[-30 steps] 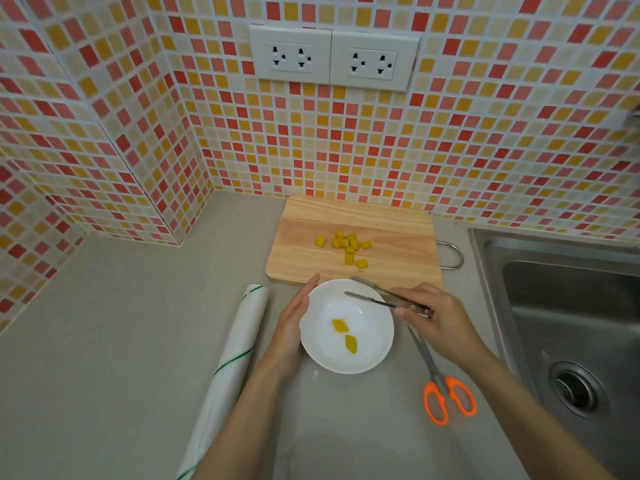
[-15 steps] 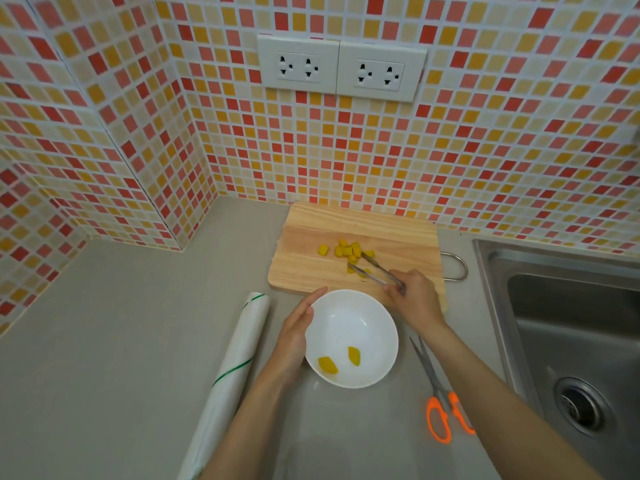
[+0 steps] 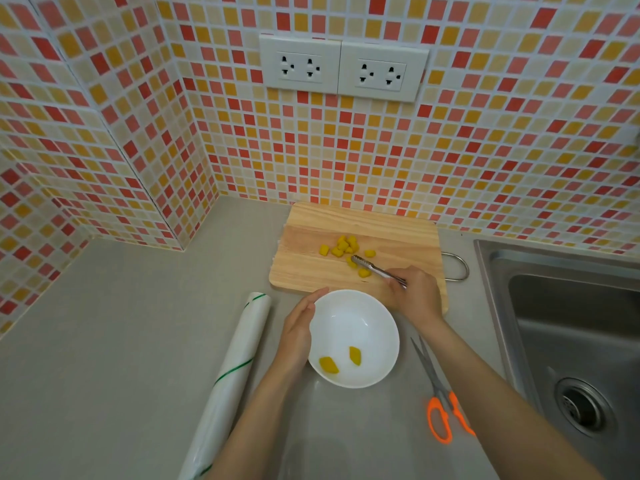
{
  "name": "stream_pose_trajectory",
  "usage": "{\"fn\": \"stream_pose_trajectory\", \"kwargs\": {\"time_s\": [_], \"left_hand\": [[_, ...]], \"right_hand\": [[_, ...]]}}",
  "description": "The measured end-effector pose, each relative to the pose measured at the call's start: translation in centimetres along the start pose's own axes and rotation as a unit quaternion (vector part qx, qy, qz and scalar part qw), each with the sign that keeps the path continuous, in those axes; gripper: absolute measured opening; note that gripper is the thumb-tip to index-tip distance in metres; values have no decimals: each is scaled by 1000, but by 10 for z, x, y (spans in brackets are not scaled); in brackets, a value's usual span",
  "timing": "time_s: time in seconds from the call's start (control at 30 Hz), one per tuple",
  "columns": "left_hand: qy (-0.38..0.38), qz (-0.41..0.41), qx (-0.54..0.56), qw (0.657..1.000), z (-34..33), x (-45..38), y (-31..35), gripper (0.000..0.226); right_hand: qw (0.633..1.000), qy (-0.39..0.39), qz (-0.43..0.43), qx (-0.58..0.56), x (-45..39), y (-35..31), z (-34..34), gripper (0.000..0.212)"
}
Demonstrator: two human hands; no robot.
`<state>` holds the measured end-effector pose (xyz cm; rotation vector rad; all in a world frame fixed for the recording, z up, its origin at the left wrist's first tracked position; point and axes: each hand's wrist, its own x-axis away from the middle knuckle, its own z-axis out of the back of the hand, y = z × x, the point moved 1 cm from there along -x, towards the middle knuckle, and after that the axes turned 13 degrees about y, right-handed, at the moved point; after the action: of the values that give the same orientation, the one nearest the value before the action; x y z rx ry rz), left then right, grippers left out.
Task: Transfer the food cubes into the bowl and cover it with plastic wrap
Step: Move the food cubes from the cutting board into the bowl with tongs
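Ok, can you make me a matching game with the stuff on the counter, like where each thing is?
Things:
1. round white bowl
2. orange-handled scissors
3. long white roll of plastic wrap
4. metal tongs

Places:
A. held in the right hand over the wooden cutting board
B. lying left of the left hand
C. lying between bowl and steel sink
D. holding two yellow food cubes

Pairs: 1-D, 2-C, 3-B, 4-A

2 cubes (image 3: 341,360) in 1 bowl (image 3: 377,313), 1 board (image 3: 391,233), 1 tongs (image 3: 375,270), 1 scissors (image 3: 438,389), 1 wrap roll (image 3: 230,375), 2 hands (image 3: 414,294)
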<state>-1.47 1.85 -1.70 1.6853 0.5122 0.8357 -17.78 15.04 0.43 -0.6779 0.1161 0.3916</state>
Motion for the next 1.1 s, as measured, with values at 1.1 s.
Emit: {"fn": "stream_pose_trajectory", "kwargs": {"time_s": [1.1], "left_hand": [[94, 112, 50, 988, -9, -5, -9, 39]], "right_hand": [[984, -73, 103, -123, 42, -5, 53, 28]]}}
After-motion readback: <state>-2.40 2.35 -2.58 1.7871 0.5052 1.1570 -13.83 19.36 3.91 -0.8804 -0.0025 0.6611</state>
